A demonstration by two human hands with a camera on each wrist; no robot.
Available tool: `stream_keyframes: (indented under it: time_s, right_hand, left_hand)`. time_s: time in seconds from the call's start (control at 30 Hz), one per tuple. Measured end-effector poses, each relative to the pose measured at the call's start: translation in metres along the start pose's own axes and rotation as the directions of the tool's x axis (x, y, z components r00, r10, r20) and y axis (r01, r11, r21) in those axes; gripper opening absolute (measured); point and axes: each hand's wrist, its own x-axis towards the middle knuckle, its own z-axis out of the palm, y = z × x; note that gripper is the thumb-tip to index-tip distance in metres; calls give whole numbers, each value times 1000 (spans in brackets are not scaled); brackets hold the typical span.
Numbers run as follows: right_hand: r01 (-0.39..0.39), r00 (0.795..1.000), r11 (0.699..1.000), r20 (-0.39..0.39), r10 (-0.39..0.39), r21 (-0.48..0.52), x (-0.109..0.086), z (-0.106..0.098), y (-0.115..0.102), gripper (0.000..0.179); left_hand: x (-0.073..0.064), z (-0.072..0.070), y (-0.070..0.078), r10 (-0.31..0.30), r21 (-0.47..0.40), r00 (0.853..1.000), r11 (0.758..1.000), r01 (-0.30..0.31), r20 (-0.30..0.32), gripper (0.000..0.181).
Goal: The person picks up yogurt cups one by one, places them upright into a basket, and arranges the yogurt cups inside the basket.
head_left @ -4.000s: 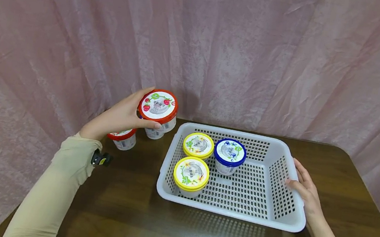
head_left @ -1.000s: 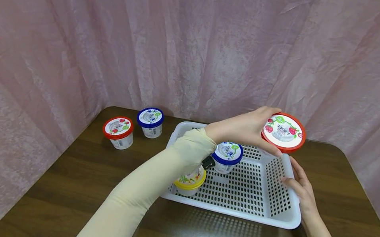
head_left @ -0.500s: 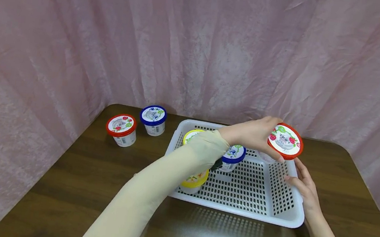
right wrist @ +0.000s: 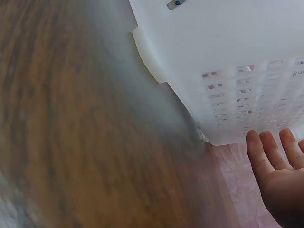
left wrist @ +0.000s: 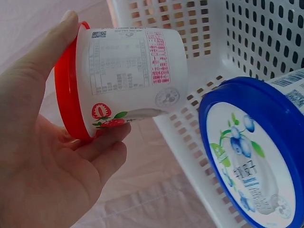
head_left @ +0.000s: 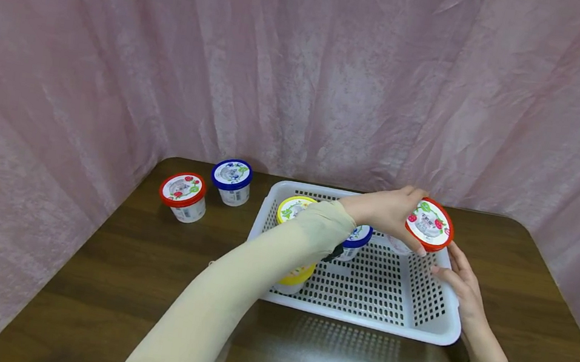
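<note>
My left hand (head_left: 387,211) grips a red-lidded tub (head_left: 429,225) with strawberries printed on it, held tilted over the far right part of the white plastic basket (head_left: 354,322). In the left wrist view, thumb and fingers hold the tub (left wrist: 133,71) around its red lid. My right hand (head_left: 468,296) holds the basket's right end, thumb over the rim and fingers along the outer wall. A blue-lidded tub (head_left: 356,242) stands inside the basket, partly behind my left wrist. Two yellow-lidded tubs, one far (head_left: 292,207) and one near (head_left: 298,277), stand at its left end, partly covered by my sleeve.
Left of the basket, another red-lidded tub (head_left: 183,196) and another blue-lidded tub (head_left: 232,181) stand on the brown wooden table (head_left: 133,283). A pink curtain (head_left: 304,73) hangs behind the table's far edge.
My left hand has carried the red-lidded tub from the table at left, across the basket, to its far right part, and lowered it slightly. My right hand stays on the basket.
</note>
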Motion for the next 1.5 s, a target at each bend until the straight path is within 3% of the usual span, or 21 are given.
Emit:
stream_keyframes:
  time_s: [0.3, 0.53, 0.8, 1.27, 1.5]
  right_hand:
    - [52, 998, 996, 18, -54, 66, 0, 1, 3, 59]
    - [70, 997, 993, 30, -74, 99, -1, 1, 3, 62]
    - [80, 996, 990, 40, -85, 112, -3, 2, 2, 62]
    - [56, 998, 995, 20, -58, 79, -5, 2, 4, 62]
    - [84, 996, 990, 29, -88, 109, -2, 2, 4, 62]
  left_hand:
    - [2, 6, -9, -31, 9, 999, 999, 31, 43, 107]
    - [2, 11, -12, -64, 36, 995, 997, 62, 76, 109]
    - [5, 18, -18, -51, 34, 995, 998, 48, 86, 107]
    - [7, 30, -25, -86, -30, 989, 995, 90, 124, 115]
    - [9, 33, -28, -79, -27, 990, 996, 83, 120, 112]
